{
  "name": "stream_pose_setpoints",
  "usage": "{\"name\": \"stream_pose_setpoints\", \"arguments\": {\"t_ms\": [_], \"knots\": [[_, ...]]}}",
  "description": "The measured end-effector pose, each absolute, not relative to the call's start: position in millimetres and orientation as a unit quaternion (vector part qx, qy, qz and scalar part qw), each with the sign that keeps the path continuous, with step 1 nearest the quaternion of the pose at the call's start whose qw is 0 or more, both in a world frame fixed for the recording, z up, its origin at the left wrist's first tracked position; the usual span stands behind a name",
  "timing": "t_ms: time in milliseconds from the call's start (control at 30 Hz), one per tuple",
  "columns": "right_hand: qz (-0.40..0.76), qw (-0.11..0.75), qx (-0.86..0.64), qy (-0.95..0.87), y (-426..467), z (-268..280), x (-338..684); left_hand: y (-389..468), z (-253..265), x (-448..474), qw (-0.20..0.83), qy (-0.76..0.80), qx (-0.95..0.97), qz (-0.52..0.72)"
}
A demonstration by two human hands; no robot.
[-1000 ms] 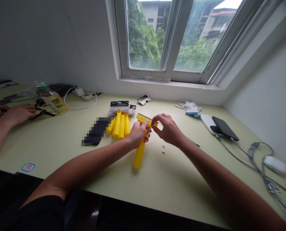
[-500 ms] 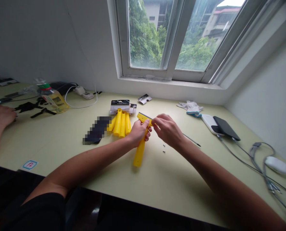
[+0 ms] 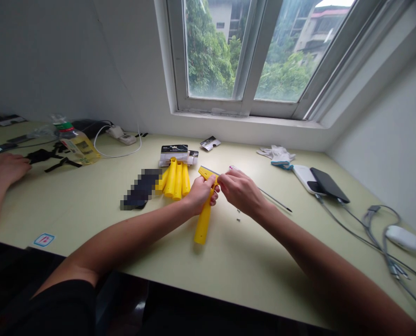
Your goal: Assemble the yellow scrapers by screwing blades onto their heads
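Note:
My left hand is wrapped round a yellow scraper just below its head. The scraper's handle slants down toward me, and a dark strip runs along the head's upper edge. My right hand is closed in a pinch at the right end of that head; its fingertips hide whatever is between them. Behind the right hand lies a screwdriver, its thin shaft pointing right and its handle mostly covered. Two small screws rest on the table below my right hand, one partly hidden by it.
Left of my hands lie several more yellow scrapers with card packaging and a dark pixelated phone-like slab. White gloves, power banks and cables are at right. A bottle and another person's hand are at left.
My right hand has shifted slightly left and down against the scraper head, showing a bit of the screwdriver handle behind it. The other person's hand has moved a little right.

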State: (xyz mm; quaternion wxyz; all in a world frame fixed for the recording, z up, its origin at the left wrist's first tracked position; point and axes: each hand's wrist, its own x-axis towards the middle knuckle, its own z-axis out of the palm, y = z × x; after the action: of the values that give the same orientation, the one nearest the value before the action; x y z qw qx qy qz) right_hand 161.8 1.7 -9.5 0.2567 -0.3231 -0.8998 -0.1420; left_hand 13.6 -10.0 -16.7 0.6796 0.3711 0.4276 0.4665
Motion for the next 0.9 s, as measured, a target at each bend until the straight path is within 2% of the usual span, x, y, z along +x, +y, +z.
{"name": "stream_pose_setpoints", "arguments": {"t_ms": [233,367,467,767,900], "knots": [[-0.208,0.235,-0.312,-0.896,-10,-11,154,-8,-20,12,0.679,0.429,0.358,0.476],[-0.186,0.227,-0.324,-0.899,-10,-14,151,-8,-22,11,0.678,0.428,0.359,0.477],[-0.111,0.251,-0.358,-0.892,-5,-11,154,-7,-22,11,0.682,0.430,0.350,0.477],[0.109,0.430,-0.424,-0.789,13,11,177,-9,-13,13,0.679,0.395,0.396,0.477],[0.305,0.370,-0.451,-0.752,22,9,182,-10,-13,13,0.685,0.385,0.415,0.459]]}}
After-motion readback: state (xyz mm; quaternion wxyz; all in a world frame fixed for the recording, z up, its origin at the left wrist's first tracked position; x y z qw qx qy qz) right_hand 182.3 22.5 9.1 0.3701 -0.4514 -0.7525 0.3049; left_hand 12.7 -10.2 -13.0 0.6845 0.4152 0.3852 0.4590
